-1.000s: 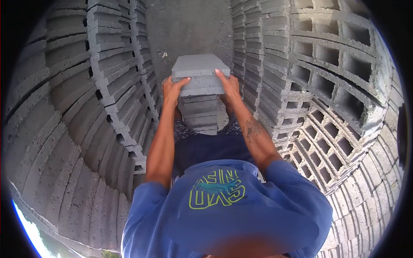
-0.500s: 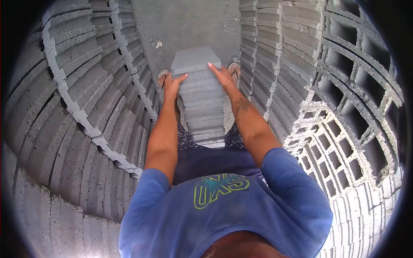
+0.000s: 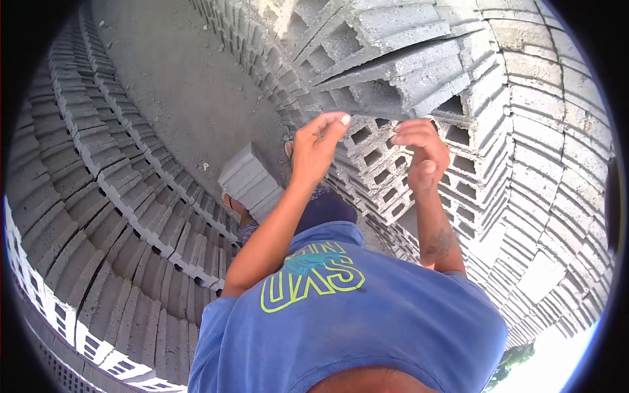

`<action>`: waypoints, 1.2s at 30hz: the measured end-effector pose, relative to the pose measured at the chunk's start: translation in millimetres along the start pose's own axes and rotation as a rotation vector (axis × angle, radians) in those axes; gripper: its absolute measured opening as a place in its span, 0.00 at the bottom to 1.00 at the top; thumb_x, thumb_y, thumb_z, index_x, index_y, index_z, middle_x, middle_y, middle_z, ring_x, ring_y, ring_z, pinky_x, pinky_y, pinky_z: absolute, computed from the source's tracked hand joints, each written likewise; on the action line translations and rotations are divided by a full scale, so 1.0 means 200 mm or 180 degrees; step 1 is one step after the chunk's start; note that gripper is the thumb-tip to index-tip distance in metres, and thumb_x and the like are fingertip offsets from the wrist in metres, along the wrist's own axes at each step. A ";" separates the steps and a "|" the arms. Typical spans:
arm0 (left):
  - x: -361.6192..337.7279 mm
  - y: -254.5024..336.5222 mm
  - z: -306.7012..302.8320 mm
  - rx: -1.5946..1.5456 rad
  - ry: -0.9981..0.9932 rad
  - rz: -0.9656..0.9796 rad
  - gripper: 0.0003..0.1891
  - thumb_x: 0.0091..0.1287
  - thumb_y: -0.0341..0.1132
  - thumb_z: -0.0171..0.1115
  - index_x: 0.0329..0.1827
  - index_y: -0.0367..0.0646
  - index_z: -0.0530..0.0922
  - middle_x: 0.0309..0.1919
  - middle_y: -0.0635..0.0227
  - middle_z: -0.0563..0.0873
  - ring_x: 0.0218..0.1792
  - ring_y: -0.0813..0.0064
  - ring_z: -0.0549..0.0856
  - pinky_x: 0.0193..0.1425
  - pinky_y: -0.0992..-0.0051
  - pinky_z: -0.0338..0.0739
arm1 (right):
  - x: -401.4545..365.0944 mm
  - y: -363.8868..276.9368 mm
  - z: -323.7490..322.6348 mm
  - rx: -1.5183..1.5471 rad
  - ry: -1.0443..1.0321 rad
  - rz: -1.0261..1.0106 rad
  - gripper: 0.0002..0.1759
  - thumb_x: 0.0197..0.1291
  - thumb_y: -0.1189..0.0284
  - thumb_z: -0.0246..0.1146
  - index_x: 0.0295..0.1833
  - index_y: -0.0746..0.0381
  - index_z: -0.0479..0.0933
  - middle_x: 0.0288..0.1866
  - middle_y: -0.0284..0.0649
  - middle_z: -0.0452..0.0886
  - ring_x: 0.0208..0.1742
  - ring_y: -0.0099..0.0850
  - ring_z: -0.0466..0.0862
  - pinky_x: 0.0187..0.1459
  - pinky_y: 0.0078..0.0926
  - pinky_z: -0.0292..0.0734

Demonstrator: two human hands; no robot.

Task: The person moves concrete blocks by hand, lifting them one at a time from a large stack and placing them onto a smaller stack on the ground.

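Observation:
My left hand (image 3: 318,145) is raised at the near lower edge of a grey hollow block (image 3: 373,95) on the right-hand stack. Its fingers are bent, with a gap beside the thumb. My right hand (image 3: 424,152) is just below the same block's right end, fingers loosely curled and thumb apart. Nothing shows inside either hand; whether the fingertips touch the block is unclear. A short pile of grey blocks (image 3: 250,182) stands on the ground between my feet, left of my left forearm.
Long rows of stacked blocks (image 3: 124,216) curve along the left. A tall stack with open hollows (image 3: 386,167) rises on the right, joined by more blocks (image 3: 537,131). Dusty ground (image 3: 177,78) lies between the rows.
My hands have left the pile between my feet and moved up and right to the hollow-block stack. The view has turned right, so the pile now sits lower and left.

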State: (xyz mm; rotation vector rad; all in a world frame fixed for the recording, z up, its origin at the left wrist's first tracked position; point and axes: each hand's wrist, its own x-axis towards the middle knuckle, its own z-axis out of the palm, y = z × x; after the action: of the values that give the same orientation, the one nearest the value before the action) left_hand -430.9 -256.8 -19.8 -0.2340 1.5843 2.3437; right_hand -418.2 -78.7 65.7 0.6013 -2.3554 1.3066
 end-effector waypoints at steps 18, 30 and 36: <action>0.03 0.19 0.19 -0.1105 0.0148 -0.0529 0.17 0.59 0.28 0.70 0.47 0.27 0.79 0.40 0.56 0.86 0.41 0.70 0.85 0.49 0.71 0.78 | 0.47 0.37 -0.53 -0.0775 -0.1514 0.3029 0.37 0.54 0.48 0.71 0.53 0.73 0.79 0.46 0.48 0.84 0.46 0.32 0.82 0.53 0.28 0.74; -0.39 0.26 -0.57 -0.0712 0.0431 -0.0499 0.23 0.52 0.34 0.79 0.46 0.29 0.80 0.38 0.58 0.88 0.40 0.75 0.85 0.48 0.73 0.80 | 0.30 -0.40 0.29 0.0372 -0.0673 0.3699 0.29 0.47 0.76 0.76 0.56 0.71 0.75 0.49 0.47 0.83 0.49 0.31 0.82 0.54 0.30 0.75; -0.50 0.15 -1.03 -0.0504 0.1260 -0.0617 0.20 0.51 0.34 0.79 0.42 0.29 0.83 0.34 0.59 0.89 0.36 0.76 0.86 0.43 0.74 0.81 | 0.19 -0.29 0.88 0.0934 -0.1399 0.3828 0.32 0.46 0.76 0.77 0.57 0.71 0.73 0.49 0.47 0.82 0.48 0.32 0.83 0.53 0.30 0.77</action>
State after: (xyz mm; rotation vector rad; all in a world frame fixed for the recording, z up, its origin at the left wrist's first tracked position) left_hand -353.5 -473.4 -40.8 -0.8938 1.4524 2.3702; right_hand -440.1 -265.1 38.5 -0.7070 -3.0096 2.1610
